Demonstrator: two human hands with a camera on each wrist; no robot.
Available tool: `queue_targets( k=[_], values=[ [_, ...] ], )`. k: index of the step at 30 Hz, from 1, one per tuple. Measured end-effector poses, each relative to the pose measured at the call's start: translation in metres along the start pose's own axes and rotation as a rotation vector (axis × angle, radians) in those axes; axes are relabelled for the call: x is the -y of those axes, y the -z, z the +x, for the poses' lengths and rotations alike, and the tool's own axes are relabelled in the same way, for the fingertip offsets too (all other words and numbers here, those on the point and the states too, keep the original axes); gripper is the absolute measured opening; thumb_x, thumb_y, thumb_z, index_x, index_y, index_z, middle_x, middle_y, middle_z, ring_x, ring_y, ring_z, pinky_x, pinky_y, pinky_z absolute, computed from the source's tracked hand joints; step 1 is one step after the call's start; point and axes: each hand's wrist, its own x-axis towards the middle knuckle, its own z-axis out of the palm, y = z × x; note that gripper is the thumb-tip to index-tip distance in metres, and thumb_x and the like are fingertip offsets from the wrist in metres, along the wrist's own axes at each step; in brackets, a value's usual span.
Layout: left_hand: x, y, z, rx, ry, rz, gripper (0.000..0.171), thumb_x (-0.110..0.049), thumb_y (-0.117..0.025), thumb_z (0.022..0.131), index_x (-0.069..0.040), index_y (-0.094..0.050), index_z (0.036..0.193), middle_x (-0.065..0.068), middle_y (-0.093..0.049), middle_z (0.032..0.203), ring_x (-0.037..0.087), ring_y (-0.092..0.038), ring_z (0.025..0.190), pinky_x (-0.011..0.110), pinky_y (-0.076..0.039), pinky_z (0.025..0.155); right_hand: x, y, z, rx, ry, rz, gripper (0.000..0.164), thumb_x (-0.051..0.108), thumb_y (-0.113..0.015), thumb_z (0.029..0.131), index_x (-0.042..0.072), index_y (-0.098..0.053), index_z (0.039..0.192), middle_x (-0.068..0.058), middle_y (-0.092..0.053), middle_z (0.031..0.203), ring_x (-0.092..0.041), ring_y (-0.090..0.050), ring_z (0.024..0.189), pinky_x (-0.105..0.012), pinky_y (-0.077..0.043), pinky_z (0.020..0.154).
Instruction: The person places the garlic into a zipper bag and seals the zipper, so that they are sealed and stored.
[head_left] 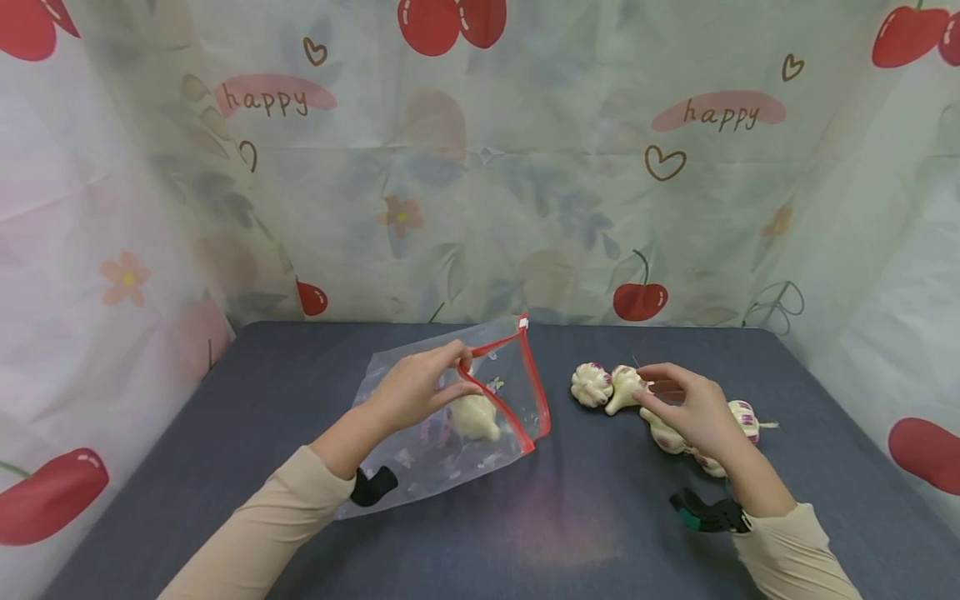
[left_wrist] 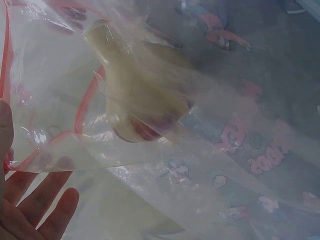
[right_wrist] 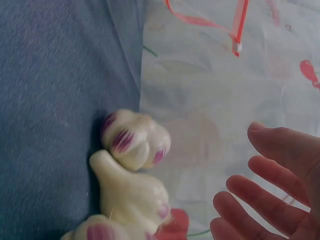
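My left hand pinches the red-edged mouth of a clear zip bag and holds it gaping toward the right. Inside the bag lies one garlic bulb, seen through the printed plastic. Over on the right, my right hand hovers beside a bulb of garlic with fingers apart. In the right wrist view, its fingers hold nothing and stand clear of the bulbs. Another garlic bulb, white with purple patches, sits against that one.
More garlic bulbs lie under and behind the right hand, partly hidden by it. Another bulb with a stem is to their right. The dark tabletop ends at a patterned curtain at the back and sides.
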Motion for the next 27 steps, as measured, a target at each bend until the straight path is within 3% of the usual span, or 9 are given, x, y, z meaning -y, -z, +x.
queue_targets(
  k=[8, 16, 27],
  values=[
    [0.0, 0.0, -0.001, 0.007, 0.012, 0.005, 0.029, -0.026, -0.072, 0.081, -0.014, -0.048, 0.093, -0.001, -0.067, 0.088, 0.019, -0.068, 0.086, 0.018, -0.034, 0.054, -0.017, 0.003, -0.003, 0.005, -0.036, -0.041, 0.041, 0.024, -0.066, 0.088, 0.002, -0.057, 0.121, -0.022, -0.06, 0.12, -0.041, -0.06, 0.106, -0.049, -0.05, 0.084],
    [0.0, 0.0, -0.001, 0.008, 0.013, 0.006, 0.029, -0.026, -0.072, 0.082, -0.015, -0.048, 0.093, -0.002, -0.067, 0.087, 0.018, -0.068, 0.086, 0.019, -0.035, 0.054, -0.031, 0.006, -0.007, 0.094, -0.092, -0.065, 0.056, 0.034, -0.067, 0.086, 0.0, -0.051, 0.127, -0.025, -0.054, 0.128, -0.044, -0.054, 0.115, -0.052, -0.047, 0.09],
    [0.0, -0.001, -0.002, 0.011, 0.015, 0.006, 0.029, -0.027, -0.071, 0.082, -0.015, -0.048, 0.094, -0.002, -0.068, 0.089, 0.018, -0.068, 0.086, 0.019, -0.034, 0.054, -0.045, 0.005, -0.011, 0.109, -0.047, -0.156, 0.053, 0.028, -0.071, 0.083, -0.002, -0.054, 0.124, -0.027, -0.055, 0.125, -0.047, -0.054, 0.111, -0.055, -0.045, 0.086]
  ],
)
